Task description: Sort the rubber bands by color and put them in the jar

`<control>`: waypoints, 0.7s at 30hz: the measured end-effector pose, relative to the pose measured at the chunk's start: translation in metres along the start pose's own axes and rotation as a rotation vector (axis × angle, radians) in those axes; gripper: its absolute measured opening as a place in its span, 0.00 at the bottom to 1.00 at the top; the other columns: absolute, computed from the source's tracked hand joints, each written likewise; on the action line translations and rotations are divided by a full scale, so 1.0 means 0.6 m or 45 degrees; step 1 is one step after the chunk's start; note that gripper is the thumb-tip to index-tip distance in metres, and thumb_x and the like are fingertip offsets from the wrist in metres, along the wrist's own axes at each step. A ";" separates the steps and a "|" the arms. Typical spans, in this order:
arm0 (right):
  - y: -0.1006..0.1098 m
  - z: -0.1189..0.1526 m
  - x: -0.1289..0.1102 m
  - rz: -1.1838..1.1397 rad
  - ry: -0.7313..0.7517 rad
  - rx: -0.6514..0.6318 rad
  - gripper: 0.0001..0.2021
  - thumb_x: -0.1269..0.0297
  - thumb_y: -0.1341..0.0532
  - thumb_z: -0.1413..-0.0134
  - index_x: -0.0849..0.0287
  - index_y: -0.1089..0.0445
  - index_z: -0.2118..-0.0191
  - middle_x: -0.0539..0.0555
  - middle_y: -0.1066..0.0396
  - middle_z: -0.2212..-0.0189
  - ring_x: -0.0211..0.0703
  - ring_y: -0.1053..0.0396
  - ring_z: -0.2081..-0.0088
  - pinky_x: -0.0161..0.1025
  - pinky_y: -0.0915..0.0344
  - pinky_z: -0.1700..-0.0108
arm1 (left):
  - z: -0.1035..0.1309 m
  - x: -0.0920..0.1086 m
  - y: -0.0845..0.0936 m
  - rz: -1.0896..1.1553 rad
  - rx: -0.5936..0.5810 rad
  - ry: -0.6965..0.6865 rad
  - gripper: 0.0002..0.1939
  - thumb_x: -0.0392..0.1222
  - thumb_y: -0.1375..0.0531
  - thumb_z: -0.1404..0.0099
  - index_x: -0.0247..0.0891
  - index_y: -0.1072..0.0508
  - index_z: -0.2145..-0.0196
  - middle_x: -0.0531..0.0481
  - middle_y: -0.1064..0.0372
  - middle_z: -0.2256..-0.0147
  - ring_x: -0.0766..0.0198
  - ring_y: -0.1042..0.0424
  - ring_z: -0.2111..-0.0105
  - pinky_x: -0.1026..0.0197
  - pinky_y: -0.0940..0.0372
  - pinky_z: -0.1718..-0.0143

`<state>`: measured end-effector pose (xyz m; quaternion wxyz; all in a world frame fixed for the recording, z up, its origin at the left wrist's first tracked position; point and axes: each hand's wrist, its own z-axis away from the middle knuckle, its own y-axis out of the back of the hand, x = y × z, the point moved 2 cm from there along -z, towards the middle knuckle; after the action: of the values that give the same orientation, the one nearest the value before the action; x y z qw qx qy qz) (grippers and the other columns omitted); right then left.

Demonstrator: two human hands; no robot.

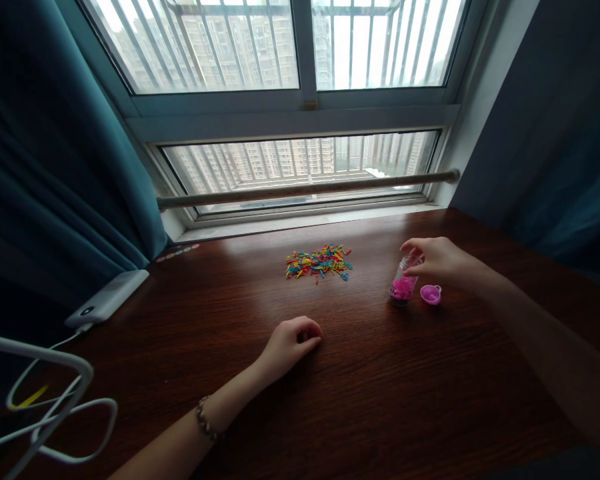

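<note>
A clear bottle (401,289) with bright pink pieces in its lower part stands on the right side of the dark wooden table. My right hand (433,259) is at its top, thumb and fingers around the neck. Just right of the bottle lies a small pink cap (431,295) with a loop. Beyond my hands, near the middle, is a loose pile of small red, yellow, blue and green pieces (320,261). My left hand (293,341) rests on the table in front of that pile, fingers curled in, with nothing visible in it.
A white power strip or box (107,298) with a white cable (50,427) sits at the left edge by the blue curtain (65,153). A window with a horizontal rail (310,189) runs behind the wooden table (360,400).
</note>
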<state>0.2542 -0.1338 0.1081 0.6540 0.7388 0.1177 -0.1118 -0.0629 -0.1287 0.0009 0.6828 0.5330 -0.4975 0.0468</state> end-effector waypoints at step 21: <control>0.014 0.008 0.011 0.075 -0.025 0.047 0.24 0.58 0.36 0.64 0.60 0.33 0.56 0.55 0.29 0.65 0.46 0.31 0.64 0.37 0.36 0.66 | 0.001 -0.003 -0.001 0.008 0.000 -0.014 0.08 0.41 0.44 0.43 0.35 0.29 0.70 0.52 0.32 0.72 0.68 0.36 0.73 0.67 0.42 0.71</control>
<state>0.2630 -0.1391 0.1131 0.6444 0.7528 0.0875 -0.1021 -0.0641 -0.1286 -0.0009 0.6799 0.5317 -0.5029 0.0461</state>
